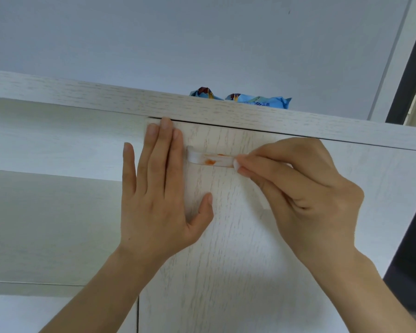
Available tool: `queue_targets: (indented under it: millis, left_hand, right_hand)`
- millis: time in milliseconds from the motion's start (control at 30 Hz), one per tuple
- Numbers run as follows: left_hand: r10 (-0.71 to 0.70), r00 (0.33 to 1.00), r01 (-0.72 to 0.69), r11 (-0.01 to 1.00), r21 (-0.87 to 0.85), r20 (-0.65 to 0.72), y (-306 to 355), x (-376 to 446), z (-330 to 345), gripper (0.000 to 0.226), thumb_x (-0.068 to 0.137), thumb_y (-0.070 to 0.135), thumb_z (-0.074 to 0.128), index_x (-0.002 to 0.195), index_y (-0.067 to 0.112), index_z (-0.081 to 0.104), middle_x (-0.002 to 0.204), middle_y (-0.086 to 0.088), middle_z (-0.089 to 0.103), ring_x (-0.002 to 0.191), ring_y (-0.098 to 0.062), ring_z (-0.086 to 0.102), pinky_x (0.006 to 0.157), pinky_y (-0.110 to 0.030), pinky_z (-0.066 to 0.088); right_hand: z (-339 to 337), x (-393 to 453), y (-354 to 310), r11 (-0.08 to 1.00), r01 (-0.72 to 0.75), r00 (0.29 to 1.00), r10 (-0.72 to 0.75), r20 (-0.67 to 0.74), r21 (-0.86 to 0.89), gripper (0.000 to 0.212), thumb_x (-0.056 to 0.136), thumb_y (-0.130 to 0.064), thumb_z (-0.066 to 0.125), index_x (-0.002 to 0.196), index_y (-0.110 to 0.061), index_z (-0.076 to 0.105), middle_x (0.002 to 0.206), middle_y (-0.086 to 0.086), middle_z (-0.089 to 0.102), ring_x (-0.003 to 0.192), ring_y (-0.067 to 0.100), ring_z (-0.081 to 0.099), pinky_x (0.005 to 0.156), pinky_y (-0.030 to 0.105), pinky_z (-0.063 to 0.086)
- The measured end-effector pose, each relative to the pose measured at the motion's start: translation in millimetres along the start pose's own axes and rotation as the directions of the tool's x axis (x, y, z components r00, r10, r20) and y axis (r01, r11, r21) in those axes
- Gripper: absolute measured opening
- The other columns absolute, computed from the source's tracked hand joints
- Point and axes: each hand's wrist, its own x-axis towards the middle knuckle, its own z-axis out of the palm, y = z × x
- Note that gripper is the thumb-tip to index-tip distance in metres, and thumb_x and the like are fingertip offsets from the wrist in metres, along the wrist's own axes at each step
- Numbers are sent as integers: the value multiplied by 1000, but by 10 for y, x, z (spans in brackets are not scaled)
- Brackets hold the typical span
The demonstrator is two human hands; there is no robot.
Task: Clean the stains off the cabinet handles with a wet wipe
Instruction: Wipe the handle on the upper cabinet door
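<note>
Up close, we press our flat left hand (159,188) on a pale wood-grain cabinet door (226,260) while our right hand (303,188) pinches a wet wipe (236,164) against the orange-stained handle (209,159); blue packets (257,100) sit atop the cabinet below a white wall (202,39).

There is one view only (from the person's head). It looks forward and a little upward, very near to the cabinet door (226,236), with the cabinet top edge (202,109) and the wall (178,39) above.
</note>
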Motion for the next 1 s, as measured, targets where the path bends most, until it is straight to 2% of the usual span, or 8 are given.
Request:
queue_targets:
  millis: [133,400,500,1000]
  left_hand:
    - [3,1000,-3,1000,13,16,3,-2,4,78,90,46,41,144,-7,21,151,-22,21,144,-34,17,118,-50,11]
    - [2,1000,-2,1000,6,5,1,-7,10,79,89,46,42,145,-6,21,151,-21,20,144,-33,17,118,-51,12]
    - [0,1000,0,1000,6,7,0,-7,14,79,89,46,42,145,-5,20,151,-20,19,144,-32,16,118,-50,12]
    - [14,1000,-14,1000,-8,-13,-8,-12,27,78,88,44,46,143,-7,25,150,-21,23,142,-35,21,117,-52,15]
  right_hand:
    - [4,-18,7,1000,13,1000,-13,-4,5,11,85,-3,72,96,-3,74,93,2,68,90,14,58,88,11,43]
    - [-20,-46,54,987,129,992,-130,0,-97,14,85,-2,74,100,-3,73,96,6,72,90,18,63,83,26,52]
    - [-8,-58,39,984,131,991,-133,-13,-123,16,85,-1,74,101,-4,73,96,6,72,93,18,63,82,28,53]
    - [-31,-57,51,976,165,986,-166,7,-143,15,85,1,73,100,-3,72,96,7,71,90,20,64,84,27,52]
